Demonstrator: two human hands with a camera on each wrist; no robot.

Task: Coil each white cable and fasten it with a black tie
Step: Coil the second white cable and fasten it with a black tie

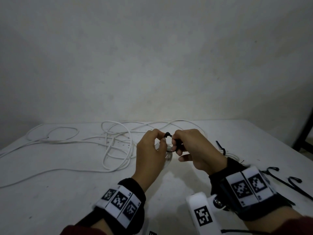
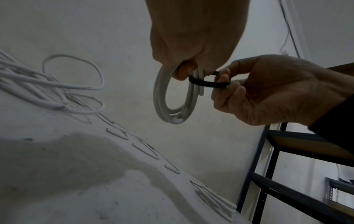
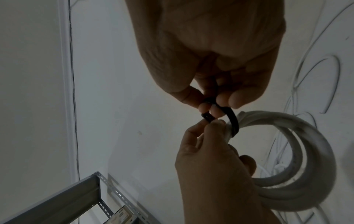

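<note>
With the coiled cable [image 2: 173, 98] pinched in the left hand [image 1: 150, 155] and the black tie [image 2: 208, 83] gripped by the right hand [image 1: 194, 150], the tie's tail is best fed squarely through its head and drawn snug.

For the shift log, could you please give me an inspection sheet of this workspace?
Surface: white table, scuffed and spotted.
Job's things: coiled white cable held above the table, black tie looped round it.
Clutter: spare black ties at the right.
Grips: left hand holds the coil and tie head; right hand pinches the tie.
Cables: loose white cables tangled across the table.
Surroundings: pale wall, metal shelving.
</note>
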